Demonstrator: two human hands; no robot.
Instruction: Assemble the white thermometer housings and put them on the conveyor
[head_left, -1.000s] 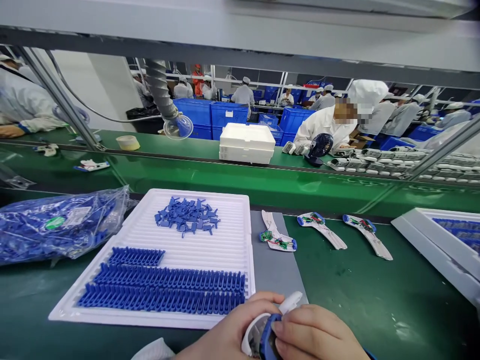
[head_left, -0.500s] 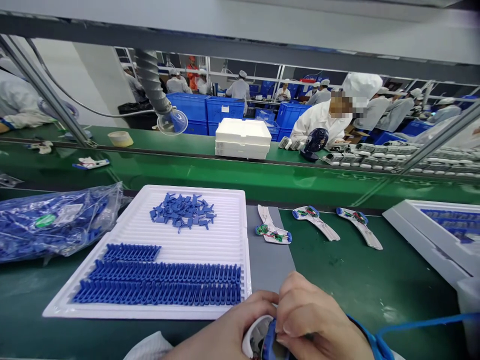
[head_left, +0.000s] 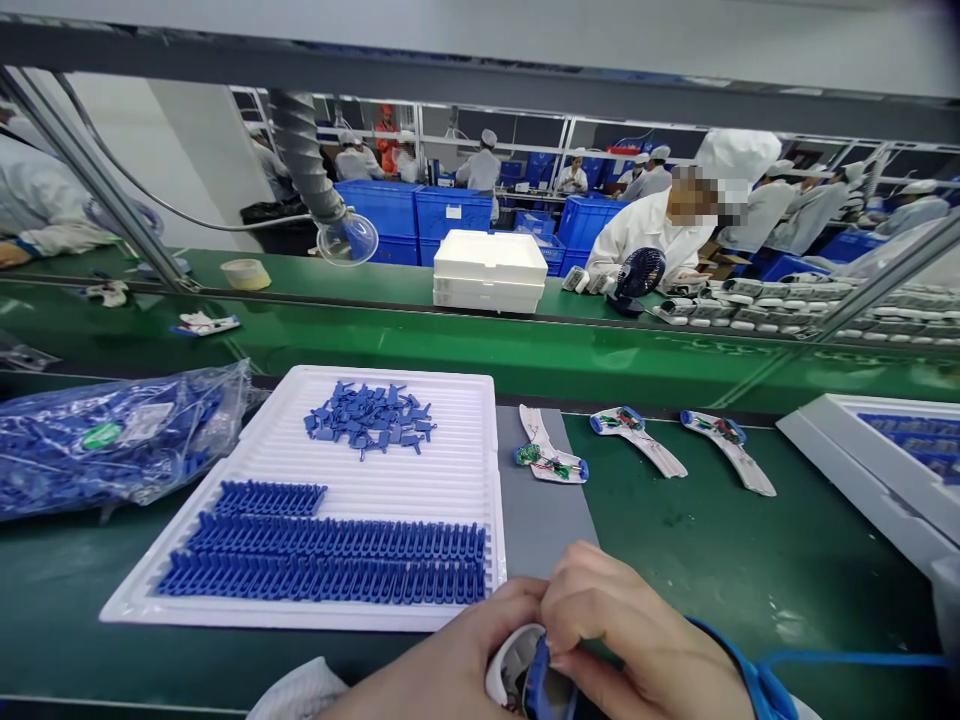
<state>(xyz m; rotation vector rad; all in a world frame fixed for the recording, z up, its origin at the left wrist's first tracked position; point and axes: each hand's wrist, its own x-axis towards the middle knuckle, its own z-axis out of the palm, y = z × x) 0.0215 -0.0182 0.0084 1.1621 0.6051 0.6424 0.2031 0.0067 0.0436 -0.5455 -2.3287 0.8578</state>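
Note:
At the bottom edge, my left hand [head_left: 469, 645] is closed around a white-and-blue plastic device housing [head_left: 535, 682]. The fingers of my right hand [head_left: 626, 635] pinch the housing's blue rim from the right. Its lower part runs out of the frame, and my fingers cover some of it. Beyond my hands lie three open white handle-shaped housings with green circuit boards and wires: one housing [head_left: 551, 455] on a grey mat [head_left: 521, 525], a second housing [head_left: 641, 440] and a third housing [head_left: 731, 452] on the green bench.
Left of my hands, a white ribbed foam tray [head_left: 420, 470] bears rows of blue clips [head_left: 337, 575] and a pile of blue parts [head_left: 367, 415]. A clear bag of blue parts [head_left: 112, 440] lies farther left. Another foam tray [head_left: 847, 460] stands right. A blue cord [head_left: 847, 658] runs from my right wrist.
The camera view has shifted slightly. My right fingers have moved a little on the blue rim, while both hands stay on the housing.

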